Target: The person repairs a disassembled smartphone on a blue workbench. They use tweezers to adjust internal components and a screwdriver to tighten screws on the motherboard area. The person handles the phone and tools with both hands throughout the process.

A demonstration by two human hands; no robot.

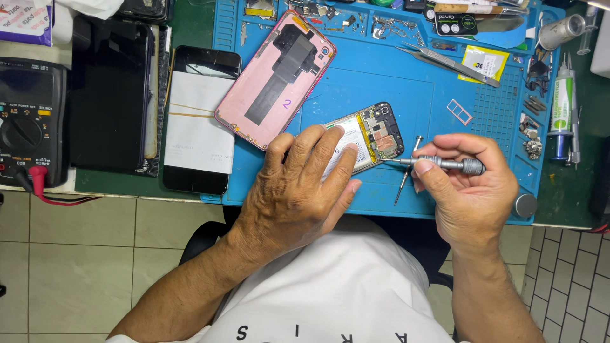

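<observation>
A blue repair mat (pixel 381 82) is covering the worktop (pixel 190 28). The left hand (pixel 298 184) is lying flat, fingers spread, pinning the opened phone (pixel 375 133) at the mat's middle. The right hand (pixel 473 190) is pinching a grey screwdriver (pixel 445 165), its tip touching the phone's edge.

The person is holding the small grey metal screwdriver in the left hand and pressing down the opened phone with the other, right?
Not quite. The head view shows the small grey metal screwdriver in the right hand; the left hand presses down the opened phone.
</observation>
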